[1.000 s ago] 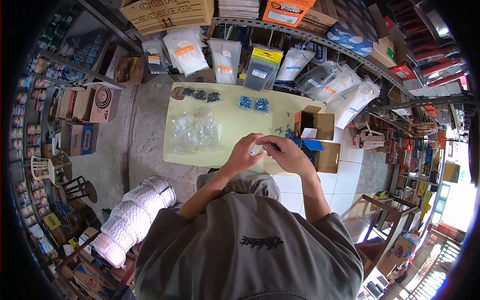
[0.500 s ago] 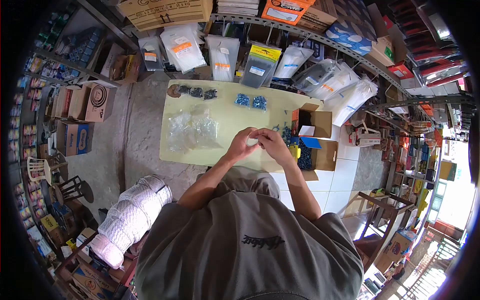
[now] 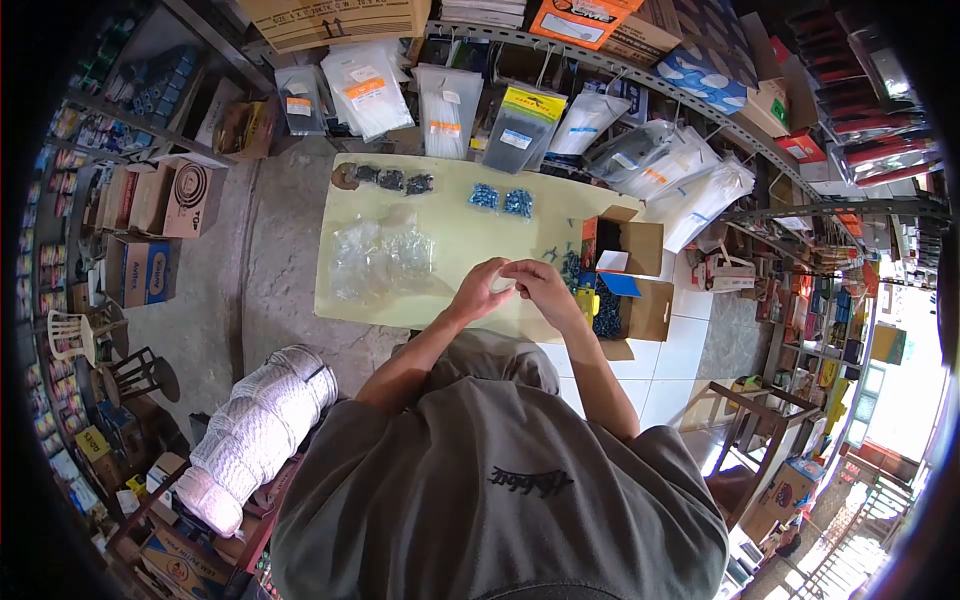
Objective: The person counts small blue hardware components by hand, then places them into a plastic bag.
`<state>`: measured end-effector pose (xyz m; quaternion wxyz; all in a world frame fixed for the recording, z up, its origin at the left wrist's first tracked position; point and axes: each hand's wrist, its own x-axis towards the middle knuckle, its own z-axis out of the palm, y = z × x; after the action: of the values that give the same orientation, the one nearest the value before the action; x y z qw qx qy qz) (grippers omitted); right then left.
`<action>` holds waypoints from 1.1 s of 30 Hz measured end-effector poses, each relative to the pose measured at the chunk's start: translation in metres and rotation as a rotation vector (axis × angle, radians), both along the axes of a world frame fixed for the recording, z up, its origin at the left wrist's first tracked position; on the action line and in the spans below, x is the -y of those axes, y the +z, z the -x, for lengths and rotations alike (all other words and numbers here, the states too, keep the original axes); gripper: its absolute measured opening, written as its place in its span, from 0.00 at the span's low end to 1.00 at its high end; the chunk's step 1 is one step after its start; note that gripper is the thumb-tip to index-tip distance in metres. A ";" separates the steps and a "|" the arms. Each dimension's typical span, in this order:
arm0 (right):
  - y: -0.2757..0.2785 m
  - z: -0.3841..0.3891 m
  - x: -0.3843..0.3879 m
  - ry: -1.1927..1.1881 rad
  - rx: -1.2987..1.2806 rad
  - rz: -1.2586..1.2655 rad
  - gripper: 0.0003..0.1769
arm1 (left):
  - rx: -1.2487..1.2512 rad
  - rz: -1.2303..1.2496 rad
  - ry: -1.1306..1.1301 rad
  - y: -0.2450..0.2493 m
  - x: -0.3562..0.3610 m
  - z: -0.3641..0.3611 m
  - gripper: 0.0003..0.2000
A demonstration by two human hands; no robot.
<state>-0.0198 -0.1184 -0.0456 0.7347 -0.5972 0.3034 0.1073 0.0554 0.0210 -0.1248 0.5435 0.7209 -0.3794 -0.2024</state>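
Note:
My left hand is closed around a small white round object, over the front part of the pale yellow table. Close against it, my right hand has its fingers pinched together at the object's edge. Whatever lies between those right fingertips is too small to make out. Beyond the hands are two clear bags of blue pieces. Loose blue screw-like pieces lie to the right, beside an open cardboard box holding many dark ones.
Clear plastic bags lie at the table's left, with small packs of black pieces behind. A second open box sits at the right edge. Packs of cable ties hang from the rack. A rope bundle stands at left.
The view has shifted slightly. Both hands stay together at the white object, with only a very small change in the fingers.

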 end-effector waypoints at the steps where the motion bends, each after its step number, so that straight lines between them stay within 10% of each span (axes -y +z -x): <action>1: 0.001 0.000 0.000 0.002 -0.002 0.004 0.11 | -0.020 0.010 -0.011 0.002 0.000 0.000 0.19; 33: 0.015 0.007 0.011 -0.014 0.062 -0.185 0.14 | -0.010 0.032 -0.013 0.016 0.004 0.004 0.19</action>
<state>-0.0267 -0.1298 -0.0304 0.7965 -0.5278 0.2734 0.1109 0.0510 0.0172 -0.1084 0.5555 0.7087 -0.3843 -0.2036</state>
